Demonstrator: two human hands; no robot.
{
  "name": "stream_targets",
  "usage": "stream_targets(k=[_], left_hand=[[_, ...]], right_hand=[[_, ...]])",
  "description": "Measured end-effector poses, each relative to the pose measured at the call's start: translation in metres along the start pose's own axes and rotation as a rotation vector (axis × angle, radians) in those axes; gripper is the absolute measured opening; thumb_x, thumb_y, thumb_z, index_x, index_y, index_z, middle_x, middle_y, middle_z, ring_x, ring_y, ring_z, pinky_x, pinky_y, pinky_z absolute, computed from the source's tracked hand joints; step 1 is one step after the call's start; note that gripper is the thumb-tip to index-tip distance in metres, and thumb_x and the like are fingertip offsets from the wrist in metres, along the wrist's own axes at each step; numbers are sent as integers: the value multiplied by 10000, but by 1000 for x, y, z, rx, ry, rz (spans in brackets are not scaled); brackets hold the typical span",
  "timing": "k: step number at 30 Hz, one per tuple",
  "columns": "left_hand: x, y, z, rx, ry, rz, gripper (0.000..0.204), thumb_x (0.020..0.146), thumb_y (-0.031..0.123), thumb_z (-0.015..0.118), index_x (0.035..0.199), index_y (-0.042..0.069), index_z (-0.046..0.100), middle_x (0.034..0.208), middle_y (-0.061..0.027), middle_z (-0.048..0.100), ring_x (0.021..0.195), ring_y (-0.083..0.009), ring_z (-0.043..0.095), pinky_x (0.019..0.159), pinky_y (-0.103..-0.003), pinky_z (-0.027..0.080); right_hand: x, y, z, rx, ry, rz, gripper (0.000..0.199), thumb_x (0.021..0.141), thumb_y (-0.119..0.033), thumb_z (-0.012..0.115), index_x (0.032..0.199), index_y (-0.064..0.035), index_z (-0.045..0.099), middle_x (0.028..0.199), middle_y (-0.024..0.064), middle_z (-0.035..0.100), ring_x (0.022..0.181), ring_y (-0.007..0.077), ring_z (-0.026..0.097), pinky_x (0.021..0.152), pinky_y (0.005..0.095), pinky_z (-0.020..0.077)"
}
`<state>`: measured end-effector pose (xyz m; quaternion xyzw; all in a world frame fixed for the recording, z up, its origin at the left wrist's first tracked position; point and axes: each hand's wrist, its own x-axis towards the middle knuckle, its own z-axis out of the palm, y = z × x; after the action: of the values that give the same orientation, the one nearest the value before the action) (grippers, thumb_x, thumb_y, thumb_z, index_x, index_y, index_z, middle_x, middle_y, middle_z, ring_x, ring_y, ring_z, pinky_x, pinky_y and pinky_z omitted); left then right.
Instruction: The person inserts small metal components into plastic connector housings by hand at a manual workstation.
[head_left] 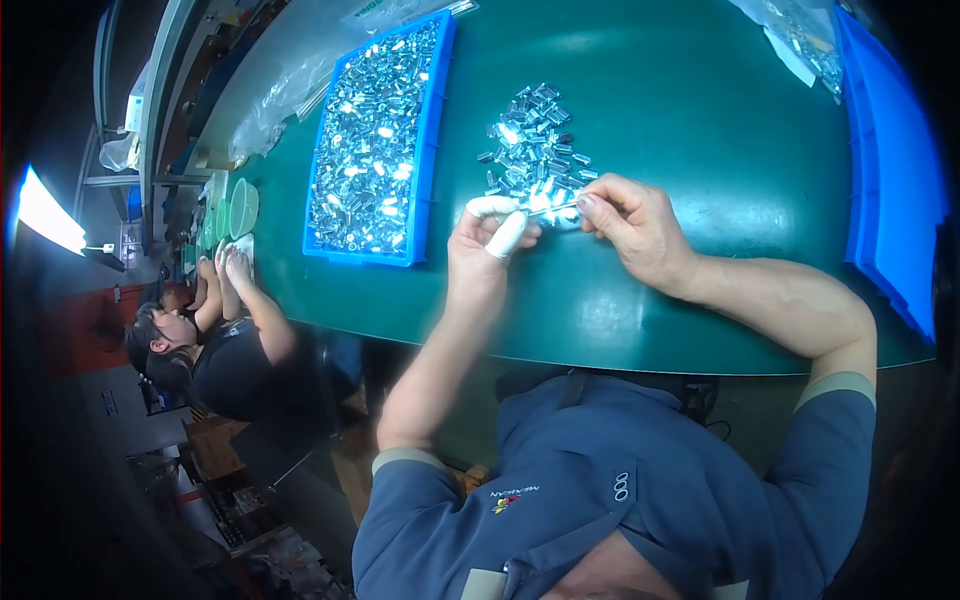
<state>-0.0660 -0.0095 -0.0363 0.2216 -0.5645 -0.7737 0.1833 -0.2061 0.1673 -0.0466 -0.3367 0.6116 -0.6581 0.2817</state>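
Note:
My left hand [484, 248], with white covers on two fingertips, pinches one end of a small shiny metal part [552, 208]. My right hand [634, 228] pinches the other end of the same part. Both hands hover over the green table [660, 110], just below a loose pile of small metal parts [532, 142]. To the left of the pile lies a blue tray [433, 120] filled with several more of the shiny parts.
A second blue tray [890, 190] runs along the table's right edge, with a clear plastic bag of parts [805, 35] above it. Another person [215, 340] works at the table's left end beside stacked green bowls [238, 208] and plastic bags [275, 105].

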Motion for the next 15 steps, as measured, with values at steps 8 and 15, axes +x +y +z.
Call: stream_targets(k=[8,15], left_hand=[[-14,-7,14,130,-36,80,217,962,49,678,1170,26,621,1005,-143,730,852,-180,713,764,-294,576],[-18,-20,9,72,-120,47,245,965,39,679,1199,-2,622,1029,-119,728,905,-168,704,808,-302,571]], right_hand=[[2,-6,3,-81,29,-97,164,1024,-113,570,945,9,646,805,44,640,713,101,573,649,270,473],[-4,-8,0,-102,-88,105,294,1036,-166,566,808,2,647,679,27,617,608,87,556,556,262,441]])
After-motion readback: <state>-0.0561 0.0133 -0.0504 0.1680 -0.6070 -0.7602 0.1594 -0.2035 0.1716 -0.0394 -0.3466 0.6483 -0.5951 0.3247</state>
